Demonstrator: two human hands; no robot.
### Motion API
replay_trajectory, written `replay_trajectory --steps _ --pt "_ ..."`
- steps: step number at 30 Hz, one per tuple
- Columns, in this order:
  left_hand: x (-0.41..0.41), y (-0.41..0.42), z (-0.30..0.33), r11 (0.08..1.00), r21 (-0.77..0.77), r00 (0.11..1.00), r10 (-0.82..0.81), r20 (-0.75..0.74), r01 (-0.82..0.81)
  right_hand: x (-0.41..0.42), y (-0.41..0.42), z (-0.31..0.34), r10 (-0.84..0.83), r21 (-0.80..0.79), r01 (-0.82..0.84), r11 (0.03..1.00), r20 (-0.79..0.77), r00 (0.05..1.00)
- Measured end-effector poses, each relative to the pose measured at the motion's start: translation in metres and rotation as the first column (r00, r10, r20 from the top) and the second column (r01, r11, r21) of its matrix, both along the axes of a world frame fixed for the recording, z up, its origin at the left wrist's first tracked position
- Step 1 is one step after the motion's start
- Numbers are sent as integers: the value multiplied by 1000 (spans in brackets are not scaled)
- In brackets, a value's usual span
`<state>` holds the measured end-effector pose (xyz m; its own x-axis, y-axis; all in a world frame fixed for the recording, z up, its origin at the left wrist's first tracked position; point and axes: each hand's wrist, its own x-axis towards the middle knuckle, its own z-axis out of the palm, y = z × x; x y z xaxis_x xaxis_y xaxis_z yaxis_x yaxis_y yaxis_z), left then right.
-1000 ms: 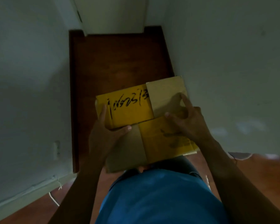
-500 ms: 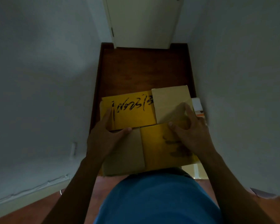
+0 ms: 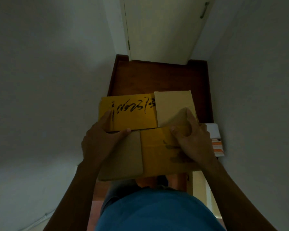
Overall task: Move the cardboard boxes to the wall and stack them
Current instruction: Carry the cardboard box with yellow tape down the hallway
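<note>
I hold a cardboard box (image 3: 140,124) at waist height, its four top flaps interlocked. Two flaps are yellow with black scrawled writing, two are plain brown. My left hand (image 3: 100,139) grips the box's left side, thumb lying across the top near the middle seam. My right hand (image 3: 193,139) clamps the right side, fingers spread over the brown and yellow flaps. The box's underside and side walls are hidden from me.
A narrow hallway with white walls (image 3: 40,97) on both sides runs to a closed white door (image 3: 160,27). The floor (image 3: 157,77) is dark red-brown wood. Against the right wall lies a white and orange object (image 3: 216,140) with a pale board (image 3: 198,184) nearer me.
The view has swung from the right wall toward the hallway and door, which look closer. The white and orange object came into sight. Both hands keep the same grip on the box.
</note>
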<state>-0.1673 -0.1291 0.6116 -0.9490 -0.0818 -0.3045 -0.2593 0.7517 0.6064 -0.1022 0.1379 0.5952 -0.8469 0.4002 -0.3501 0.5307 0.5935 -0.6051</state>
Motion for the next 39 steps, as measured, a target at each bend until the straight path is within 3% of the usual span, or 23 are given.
replay_trajectory --steps 11,18,29,35,39 --pt "-162 -57 -11 989 144 998 -42 45 35 -154 -56 5 -63 50 61 997 39 997" --pt "-257 -59 -8 986 112 991 -130 34 125 -214 -69 0 -144 2 144 990 42 989" --pt "-412 20 -22 984 121 990 -137 38 132 -382 14 -19 -201 -7 201 980 48 978" --pt "-512 77 1 984 98 987 -139 -75 146 -464 64 -3 -242 -39 239 970 -78 967" --pt "-561 109 -6 981 148 991 -117 -61 125 -521 98 -3 -250 44 254 966 -83 965"
